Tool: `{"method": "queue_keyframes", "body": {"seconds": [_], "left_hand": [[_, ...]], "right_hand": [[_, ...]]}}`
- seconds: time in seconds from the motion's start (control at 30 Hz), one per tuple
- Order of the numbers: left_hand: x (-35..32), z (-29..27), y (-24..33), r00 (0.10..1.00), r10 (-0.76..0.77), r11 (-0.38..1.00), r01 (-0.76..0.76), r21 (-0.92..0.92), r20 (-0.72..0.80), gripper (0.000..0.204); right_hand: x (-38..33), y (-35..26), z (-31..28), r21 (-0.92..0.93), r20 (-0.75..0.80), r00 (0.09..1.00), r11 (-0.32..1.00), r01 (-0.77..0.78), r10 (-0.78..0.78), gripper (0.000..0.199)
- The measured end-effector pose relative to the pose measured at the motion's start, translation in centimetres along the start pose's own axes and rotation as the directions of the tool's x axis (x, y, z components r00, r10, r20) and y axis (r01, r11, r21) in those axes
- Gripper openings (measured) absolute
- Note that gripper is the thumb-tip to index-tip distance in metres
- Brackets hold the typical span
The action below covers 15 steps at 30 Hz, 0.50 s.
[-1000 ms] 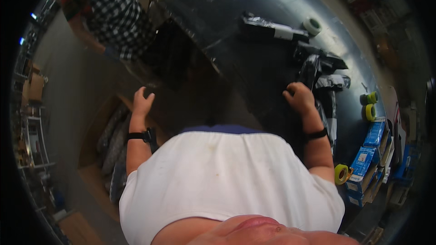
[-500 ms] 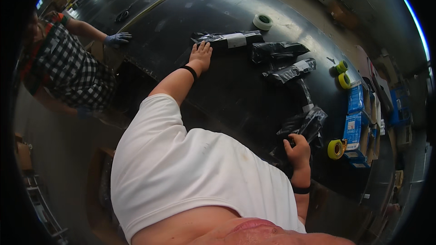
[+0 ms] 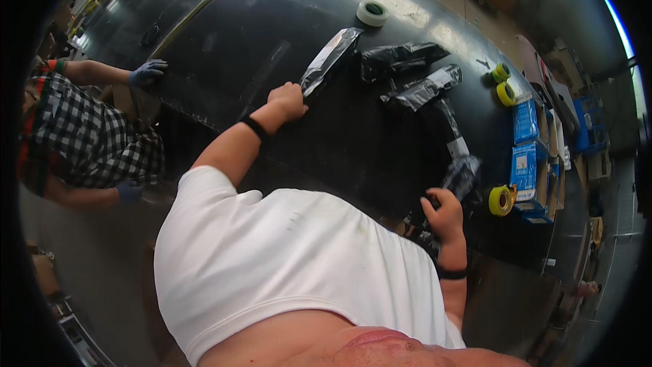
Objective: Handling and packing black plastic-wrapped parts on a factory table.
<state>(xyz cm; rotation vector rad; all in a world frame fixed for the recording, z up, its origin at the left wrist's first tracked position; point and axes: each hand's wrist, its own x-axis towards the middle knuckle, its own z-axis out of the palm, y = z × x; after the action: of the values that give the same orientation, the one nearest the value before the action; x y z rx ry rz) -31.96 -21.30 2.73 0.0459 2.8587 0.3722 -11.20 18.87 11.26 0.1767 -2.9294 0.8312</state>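
Observation:
My left hand [image 3: 288, 100] is closed around the near end of a long black plastic-wrapped package [image 3: 331, 61] with a pale label strip. That package points away from me on the dark table [image 3: 224, 75]. At the right, near the table's front edge, my right hand [image 3: 446, 215] curls its fingers at the near end of a blurred black plastic package [image 3: 463, 175]; its exact grip is partly hidden. Farther back lie a bulky black package [image 3: 404, 59], a labelled black one [image 3: 426, 88] and a narrow black one [image 3: 449, 129].
A white tape roll [image 3: 372, 13] stands at the back. Along the right are yellow-green tape rolls [image 3: 505, 94], blue cardboard boxes [image 3: 525, 170] and a yellow tape roll [image 3: 501, 200]. At the left, a person in a checked apron [image 3: 88, 136] rests a gloved hand [image 3: 147, 73] on the table.
My left hand has gone from lying flat on its package to gripping its end, and the package has swung from crosswise to pointing away. The package by my right hand has shifted and blurs.

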Motion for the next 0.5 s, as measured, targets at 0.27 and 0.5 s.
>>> {"method": "queue_keyframes", "body": {"seconds": [0.27,0.5], "left_hand": [[-13.3,2.3,4.3,0.995,0.016,0.993,-0.003,-0.121,0.103,0.042],[-11.8,3.7,5.0,0.995,0.104,0.993,-0.104,0.05,-0.006,0.022]], "right_hand": [[11.3,-6.4,12.7,-0.028,0.481,0.834,0.947,0.321,-0.269,0.04],[14.4,-10.5,15.9,-0.042,0.615,0.771,0.97,0.241,-0.165,0.058]]}}
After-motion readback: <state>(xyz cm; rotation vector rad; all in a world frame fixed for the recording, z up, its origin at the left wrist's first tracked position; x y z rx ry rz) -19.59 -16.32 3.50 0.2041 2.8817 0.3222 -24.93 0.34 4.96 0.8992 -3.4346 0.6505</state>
